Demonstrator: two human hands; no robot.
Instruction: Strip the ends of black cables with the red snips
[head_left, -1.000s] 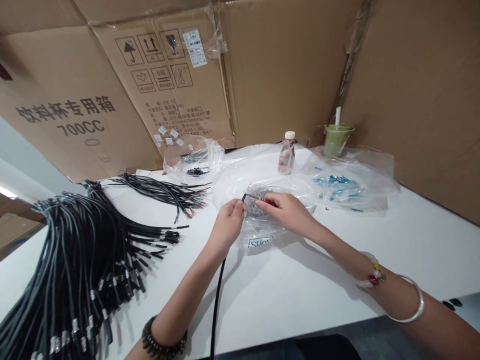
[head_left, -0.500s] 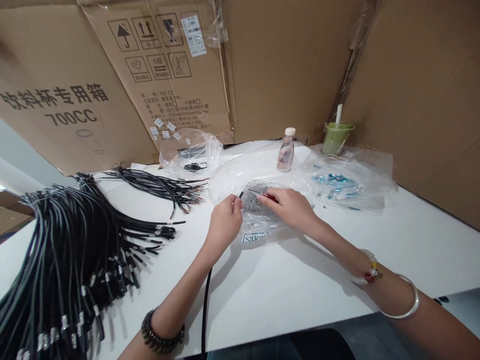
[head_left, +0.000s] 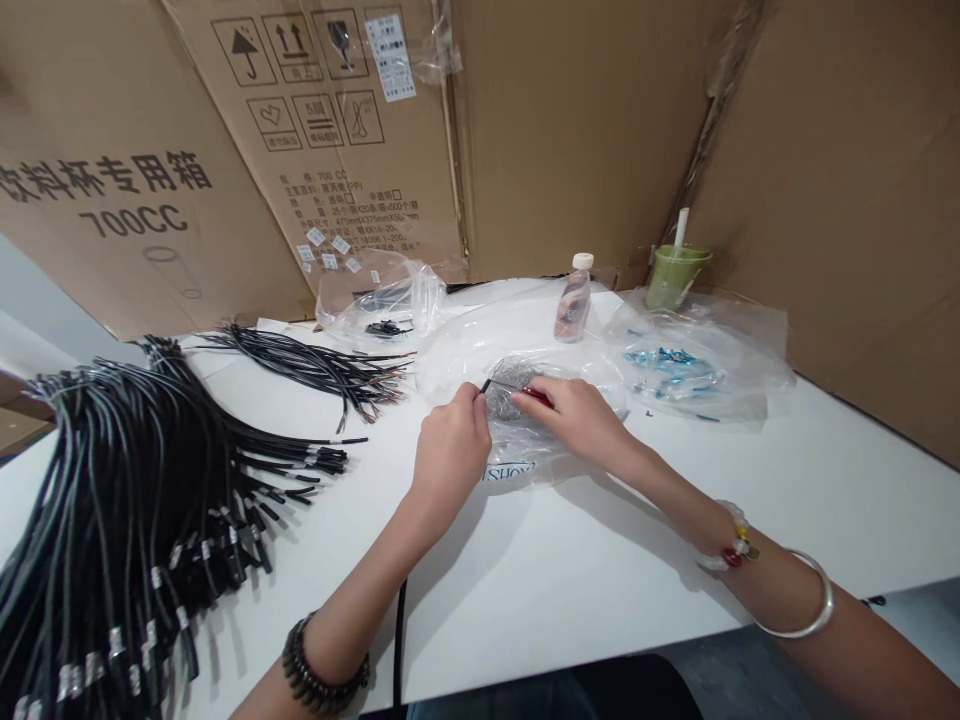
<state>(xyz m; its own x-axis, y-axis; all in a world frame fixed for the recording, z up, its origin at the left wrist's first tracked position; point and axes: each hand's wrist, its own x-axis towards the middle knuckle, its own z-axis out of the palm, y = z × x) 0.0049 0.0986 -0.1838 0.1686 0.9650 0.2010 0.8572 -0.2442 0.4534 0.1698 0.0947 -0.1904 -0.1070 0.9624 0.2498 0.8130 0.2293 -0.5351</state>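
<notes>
My left hand [head_left: 452, 440] is closed around a black cable [head_left: 400, 640], whose short end pokes up past the thumb. The rest of the cable hangs below the wrist, over the table's front edge. In my right hand [head_left: 574, 415] is a red-handled tool [head_left: 537, 397] with a thin metal shaft; its exact kind is unclear. The shaft's tip points left and meets or nearly meets the cable end. Directly behind and beneath both hands lies a clear plastic bag [head_left: 517, 472] with a heap of small silvery metal pieces [head_left: 506, 405].
A large bundle of black cables [head_left: 127, 480] covers the table's left side, with a smaller bundle of cables [head_left: 315, 370] behind it. A bottle [head_left: 573, 305], a green cup [head_left: 675, 280] and a bag of blue pieces [head_left: 675, 370] stand or lie at the back right. Cardboard boxes [head_left: 570, 130] wall the back.
The tool's shaft and the cable end have shifted slightly relative to each other, with both hands a little lower or turned. Both grips persist; the view has tilted slightly.
</notes>
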